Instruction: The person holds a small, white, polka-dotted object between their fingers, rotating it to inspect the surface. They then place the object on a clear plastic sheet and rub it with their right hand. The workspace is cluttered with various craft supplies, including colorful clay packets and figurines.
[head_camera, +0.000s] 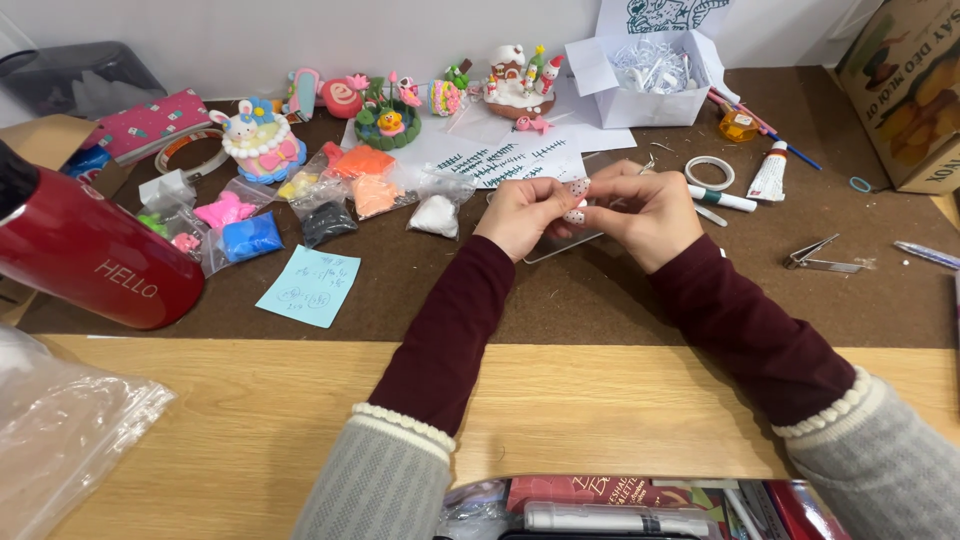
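My left hand (520, 213) and my right hand (645, 212) meet over a brown mat (600, 300), fingertips pinched together on a small white piece of clay (576, 200) with red dots. Both hands hold it just above a clear flat sheet (560, 248) lying on the mat. Dark red sleeves with grey cuffs cover my forearms. Small bags of coloured clay (300, 205) lie to the left of my left hand. A white clay lump in a bag (435, 215) is nearest to it.
Finished clay figures (385, 110) line the back edge, beside a white open box (650, 80). A tape roll (710, 172), glue tube (770, 172), marker (722, 198) and nail clipper (822, 262) lie right. A red bottle (85, 255) and blue note (310, 285) sit left.
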